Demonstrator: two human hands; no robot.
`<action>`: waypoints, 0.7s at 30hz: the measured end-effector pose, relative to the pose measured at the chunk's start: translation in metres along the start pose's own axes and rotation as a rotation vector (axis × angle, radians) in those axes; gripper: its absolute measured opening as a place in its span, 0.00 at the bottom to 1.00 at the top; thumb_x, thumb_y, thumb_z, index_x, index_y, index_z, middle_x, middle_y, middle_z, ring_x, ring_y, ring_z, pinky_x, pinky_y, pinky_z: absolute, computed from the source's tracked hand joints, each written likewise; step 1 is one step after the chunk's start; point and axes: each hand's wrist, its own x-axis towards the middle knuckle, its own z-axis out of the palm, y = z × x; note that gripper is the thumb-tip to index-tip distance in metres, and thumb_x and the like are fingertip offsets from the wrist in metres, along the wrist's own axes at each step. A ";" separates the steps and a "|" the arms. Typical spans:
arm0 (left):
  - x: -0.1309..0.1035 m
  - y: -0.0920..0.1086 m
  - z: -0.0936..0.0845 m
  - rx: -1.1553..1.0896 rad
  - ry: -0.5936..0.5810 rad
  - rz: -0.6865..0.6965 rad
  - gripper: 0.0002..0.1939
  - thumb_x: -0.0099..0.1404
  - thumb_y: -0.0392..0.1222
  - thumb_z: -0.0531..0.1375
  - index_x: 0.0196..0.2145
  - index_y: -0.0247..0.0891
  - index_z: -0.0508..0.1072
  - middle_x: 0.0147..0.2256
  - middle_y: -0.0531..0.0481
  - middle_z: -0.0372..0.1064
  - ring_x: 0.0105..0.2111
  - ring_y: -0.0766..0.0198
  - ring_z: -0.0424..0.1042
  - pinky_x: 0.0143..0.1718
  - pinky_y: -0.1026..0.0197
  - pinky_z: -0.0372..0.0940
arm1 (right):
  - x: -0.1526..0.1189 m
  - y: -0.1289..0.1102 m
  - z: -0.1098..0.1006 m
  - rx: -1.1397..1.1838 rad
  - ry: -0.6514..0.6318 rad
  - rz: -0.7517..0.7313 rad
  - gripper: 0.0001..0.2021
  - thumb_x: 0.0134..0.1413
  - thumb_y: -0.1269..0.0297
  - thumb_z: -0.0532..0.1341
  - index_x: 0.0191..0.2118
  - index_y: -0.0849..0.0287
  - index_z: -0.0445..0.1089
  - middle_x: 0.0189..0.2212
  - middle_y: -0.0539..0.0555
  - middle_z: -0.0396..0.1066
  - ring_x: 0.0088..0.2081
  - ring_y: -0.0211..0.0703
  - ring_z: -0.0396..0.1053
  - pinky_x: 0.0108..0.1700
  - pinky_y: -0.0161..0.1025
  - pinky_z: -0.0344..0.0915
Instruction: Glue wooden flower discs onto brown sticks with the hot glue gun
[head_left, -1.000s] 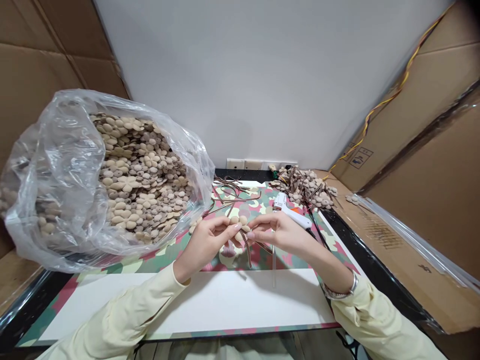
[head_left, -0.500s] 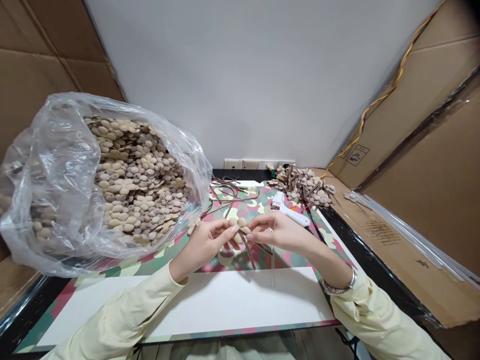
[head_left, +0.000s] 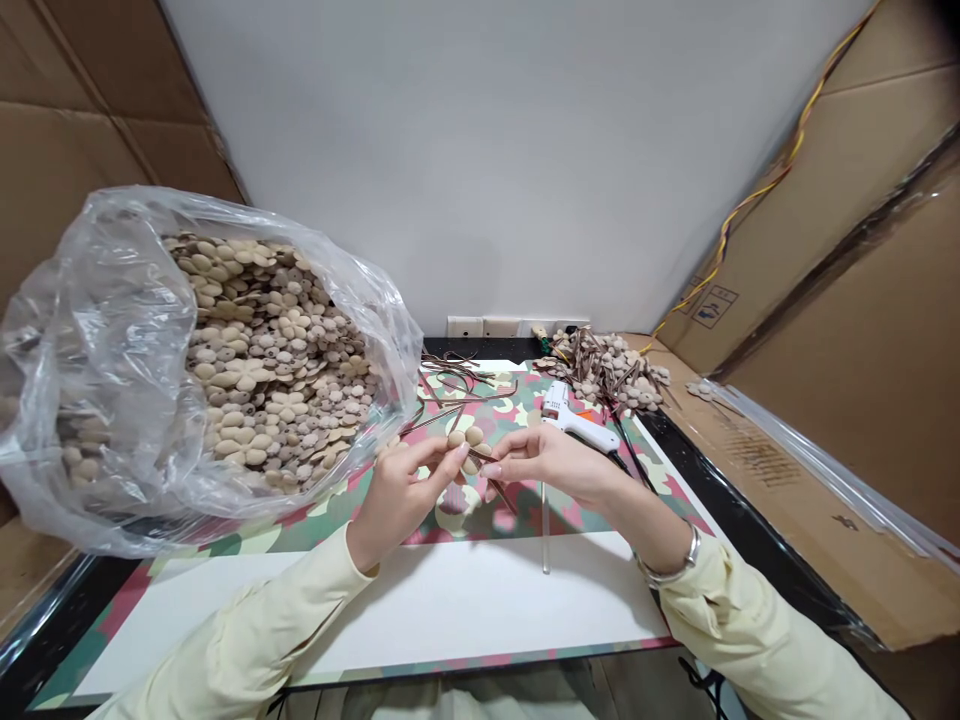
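Over the camouflage-patterned mat, my left hand (head_left: pixel 401 490) pinches a beige flower-shaped piece (head_left: pixel 474 437) between thumb and fingers. A thin brown strip (head_left: pixel 505 496) lies across the flower, its loose end hanging down to the right. Thumb and fingers of my right hand (head_left: pixel 559 462) close on the strip beside the flower. Just behind the right hand lies a white glue gun (head_left: pixel 592 431) with an orange trigger. A clear stick (head_left: pixel 546 545) extends toward me from under that hand.
A large clear plastic bag (head_left: pixel 112 300) full of beige flower pieces stands at left. Loose brown strips (head_left: pixel 469 375) lie at the back. Flowers with strips form a pile (head_left: pixel 611 365) at back right. A white sheet (head_left: pixel 465 600) covers the front; cardboard (head_left: pixel 862 200) borders the right.
The flower has tilted and shifted slightly left and up. The brown strips, whose two ends hung apart, now appear closer together near my right fingers. My right hand has moved slightly left.
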 end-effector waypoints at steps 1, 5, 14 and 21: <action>0.000 0.000 0.001 0.003 0.015 0.012 0.06 0.62 0.38 0.57 0.32 0.36 0.73 0.23 0.54 0.73 0.22 0.70 0.69 0.25 0.70 0.63 | 0.000 0.000 0.001 0.002 -0.004 0.005 0.11 0.47 0.56 0.63 0.32 0.59 0.72 0.27 0.51 0.72 0.25 0.37 0.67 0.31 0.36 0.61; -0.002 0.001 0.003 0.021 0.052 -0.002 0.06 0.62 0.39 0.57 0.32 0.36 0.73 0.21 0.54 0.72 0.20 0.69 0.68 0.23 0.69 0.62 | -0.001 0.000 0.004 -0.012 0.035 -0.004 0.11 0.46 0.56 0.64 0.29 0.60 0.72 0.25 0.50 0.71 0.23 0.35 0.66 0.28 0.34 0.58; -0.004 0.007 0.004 0.013 0.045 -0.097 0.09 0.61 0.43 0.57 0.26 0.38 0.71 0.21 0.54 0.71 0.20 0.66 0.68 0.24 0.66 0.62 | -0.001 0.000 0.007 -0.121 0.012 -0.002 0.13 0.48 0.54 0.62 0.29 0.61 0.72 0.24 0.51 0.70 0.25 0.37 0.66 0.30 0.35 0.61; -0.002 0.006 0.000 -0.024 0.006 -0.140 0.09 0.62 0.43 0.56 0.30 0.37 0.72 0.22 0.53 0.71 0.21 0.68 0.68 0.23 0.68 0.62 | -0.004 -0.009 0.002 -0.354 0.174 -0.184 0.13 0.50 0.56 0.61 0.36 0.59 0.73 0.32 0.52 0.72 0.34 0.39 0.67 0.34 0.33 0.61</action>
